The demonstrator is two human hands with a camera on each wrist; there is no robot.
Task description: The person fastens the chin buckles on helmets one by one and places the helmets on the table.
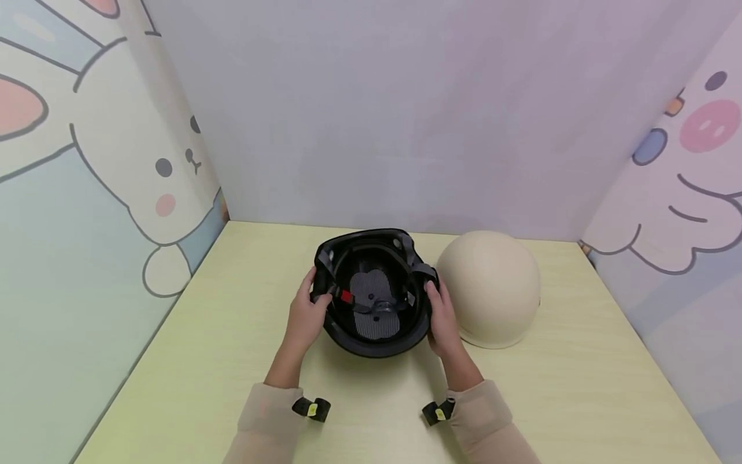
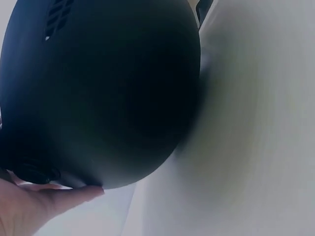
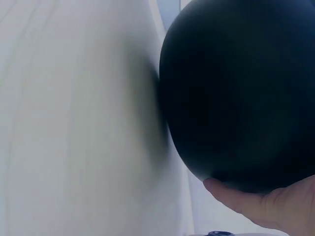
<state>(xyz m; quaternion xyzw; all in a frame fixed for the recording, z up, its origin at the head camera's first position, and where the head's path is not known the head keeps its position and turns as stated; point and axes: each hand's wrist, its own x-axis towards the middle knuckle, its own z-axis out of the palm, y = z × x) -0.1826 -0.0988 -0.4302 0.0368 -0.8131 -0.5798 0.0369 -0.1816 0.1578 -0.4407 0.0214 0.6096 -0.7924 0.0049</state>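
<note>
A black helmet (image 1: 377, 348) is turned with its hollow inside facing up, its grey straps and red buckle (image 1: 346, 296) showing. My left hand (image 1: 307, 312) grips its left rim, thumb over the edge. On the opposite rim my right hand (image 1: 443, 319) holds on in the same way. Both wrist views show the dark rounded outer shell (image 2: 118, 98) close over the table, with fingers (image 3: 241, 201) spread along its side. Just right of the right hand sits a cream helmet (image 1: 489, 287), dome up on the table.
The pale yellow table (image 1: 220, 361) runs back to a plain light wall (image 1: 377, 129). Side panels with cartoon animals (image 1: 151, 161) stand at left and right. Black wrist bands (image 1: 313, 409) hang by both sleeves.
</note>
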